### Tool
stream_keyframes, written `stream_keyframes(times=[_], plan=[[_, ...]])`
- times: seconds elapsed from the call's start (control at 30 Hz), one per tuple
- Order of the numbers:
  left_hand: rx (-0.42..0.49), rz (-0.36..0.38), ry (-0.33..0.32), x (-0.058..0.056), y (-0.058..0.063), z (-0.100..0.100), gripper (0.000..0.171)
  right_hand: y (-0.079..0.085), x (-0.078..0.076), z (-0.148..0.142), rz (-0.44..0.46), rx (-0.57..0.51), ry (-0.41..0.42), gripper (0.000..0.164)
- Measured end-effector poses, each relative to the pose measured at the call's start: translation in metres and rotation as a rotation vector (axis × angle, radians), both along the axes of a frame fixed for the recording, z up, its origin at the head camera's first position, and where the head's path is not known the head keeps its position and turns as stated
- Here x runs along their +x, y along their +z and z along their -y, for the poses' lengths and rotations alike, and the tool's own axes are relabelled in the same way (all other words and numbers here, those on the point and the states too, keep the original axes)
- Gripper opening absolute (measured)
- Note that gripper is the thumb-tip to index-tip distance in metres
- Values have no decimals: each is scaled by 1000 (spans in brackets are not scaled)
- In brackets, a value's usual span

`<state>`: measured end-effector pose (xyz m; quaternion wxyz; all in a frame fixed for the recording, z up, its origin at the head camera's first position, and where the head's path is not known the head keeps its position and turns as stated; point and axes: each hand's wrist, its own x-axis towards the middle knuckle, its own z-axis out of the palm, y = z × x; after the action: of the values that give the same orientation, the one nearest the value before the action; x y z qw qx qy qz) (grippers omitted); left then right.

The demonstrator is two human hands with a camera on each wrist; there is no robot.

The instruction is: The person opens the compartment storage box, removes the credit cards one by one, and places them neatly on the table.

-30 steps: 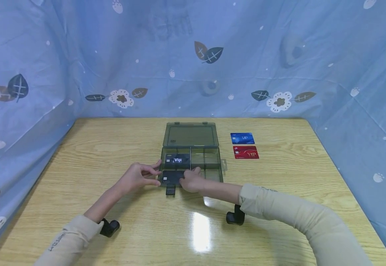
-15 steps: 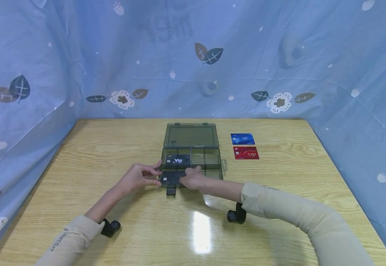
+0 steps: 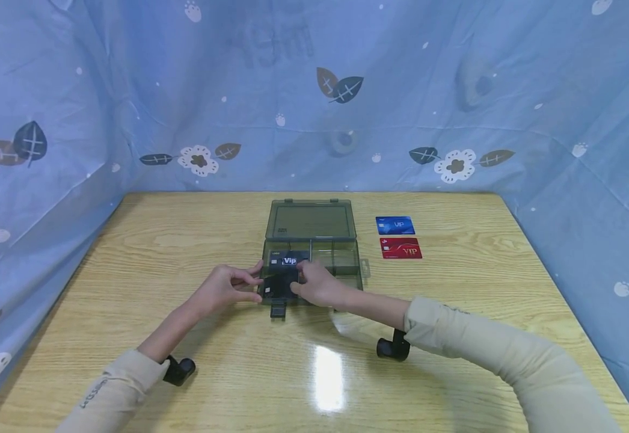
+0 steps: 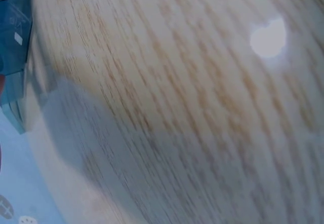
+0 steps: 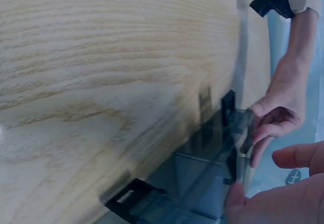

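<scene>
Smoky see-through plastic box [image 3: 349, 258], rectangular with straight dividers, lid flipped back, sitting on a shiny, streaky wood-grain table [image 3: 239, 361]. The right hand [image 3: 320, 285] has thumb and finger a bit apart, pinching one end of a thin dark card [image 3: 279, 286], tilted up from the near-left compartment. The "Vip" card [image 3: 289, 261] lies just beyond that grip. The left hand [image 3: 225, 285], fingers bent, holds the box's left end. Glossy red card [image 3: 401, 248] is off to the grip's right.

I pinch the black VIP card [image 3: 280, 285], its right end tilted up, at the front-left compartment of the smoky translucent box [image 3: 343, 256], whose lid [image 3: 311, 219] lies open.
</scene>
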<state>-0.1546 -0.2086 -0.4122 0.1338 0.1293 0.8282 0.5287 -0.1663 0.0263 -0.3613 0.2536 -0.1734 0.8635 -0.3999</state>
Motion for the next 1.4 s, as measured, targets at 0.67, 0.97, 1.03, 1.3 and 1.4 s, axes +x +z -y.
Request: stream_keyframes(times=[0.67,0.97,1.03,1.3,1.4], plan=[[-9,-17,-3,0,-3,2,23,-36,-9,-4,-206,-212,1,43],[0,1,5,1,-2,1,23,-33,-10,-19,-13,-283,-118,49],[-6,3,9,2,-1,1,23,-33,-9,-22,32,-300,-140,49],[-15,2,14,2,2,0,24,-38,-10,-36,127,-394,-182,50],[-15,-5,9,2,1,0,24,-41,-11,-41,178,-465,-169,53]])
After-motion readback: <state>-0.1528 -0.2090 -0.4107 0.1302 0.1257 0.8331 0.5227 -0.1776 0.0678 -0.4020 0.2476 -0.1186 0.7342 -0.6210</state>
